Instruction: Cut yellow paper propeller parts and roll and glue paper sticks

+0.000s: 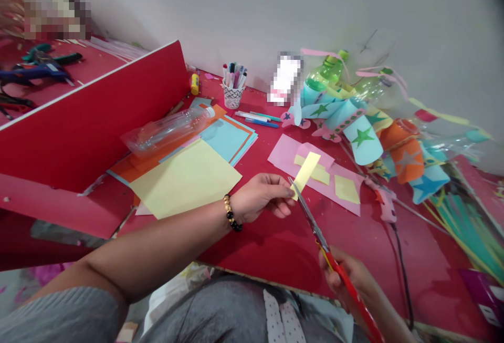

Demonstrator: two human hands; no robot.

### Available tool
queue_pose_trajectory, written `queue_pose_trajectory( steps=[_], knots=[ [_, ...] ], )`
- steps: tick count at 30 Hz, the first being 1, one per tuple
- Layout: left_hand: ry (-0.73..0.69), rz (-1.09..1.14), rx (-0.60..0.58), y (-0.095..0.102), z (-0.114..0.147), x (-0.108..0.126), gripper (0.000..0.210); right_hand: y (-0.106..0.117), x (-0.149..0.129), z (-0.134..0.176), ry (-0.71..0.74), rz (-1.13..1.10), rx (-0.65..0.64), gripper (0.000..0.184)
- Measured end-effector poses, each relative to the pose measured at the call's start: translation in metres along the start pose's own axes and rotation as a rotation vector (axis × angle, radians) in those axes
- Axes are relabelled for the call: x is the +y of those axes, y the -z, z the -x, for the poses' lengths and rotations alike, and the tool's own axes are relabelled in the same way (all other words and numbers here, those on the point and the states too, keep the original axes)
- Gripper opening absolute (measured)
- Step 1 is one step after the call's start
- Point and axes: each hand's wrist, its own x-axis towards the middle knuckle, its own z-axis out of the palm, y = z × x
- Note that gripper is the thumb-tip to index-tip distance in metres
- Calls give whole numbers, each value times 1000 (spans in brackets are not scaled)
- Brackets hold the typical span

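Between the thumb and fingers of my left hand (270, 193) is one end of a pale yellow paper strip (308, 170). My right hand (348, 274) grips red-handled scissors (315, 227), whose blade tips reach the strip close to my left fingertips. Whether the blades have cut into the paper I cannot tell. Beneath the strip lie pink paper sheets (283, 155) with smaller yellow paper pieces (346, 189) on them. A large yellow sheet (189, 180) rests on a stack of orange and blue paper left of my hand.
A clear plastic bottle (169, 130) lies on the papers beside a red divider (98, 117). Behind are a cup of markers (232, 93), loose pens (258, 118) and a blurred phone (285, 79). Decorated bottle crafts (362, 133) and a pink glue gun (386, 204) with cord occupy the right.
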Motion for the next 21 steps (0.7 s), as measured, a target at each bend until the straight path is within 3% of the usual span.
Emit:
queue_pose_trajectory(
  steps=[7,13,21],
  knots=[
    [5,3,4,0,1,1,12,7,7,-2,91,68,-24,23],
    [0,1,14,-1,1,0,13,7,19,-11,36,-25,-73,36],
    [6,-53,18,0,2,0,18,9,19,4,188,111,-193,50]
  ],
)
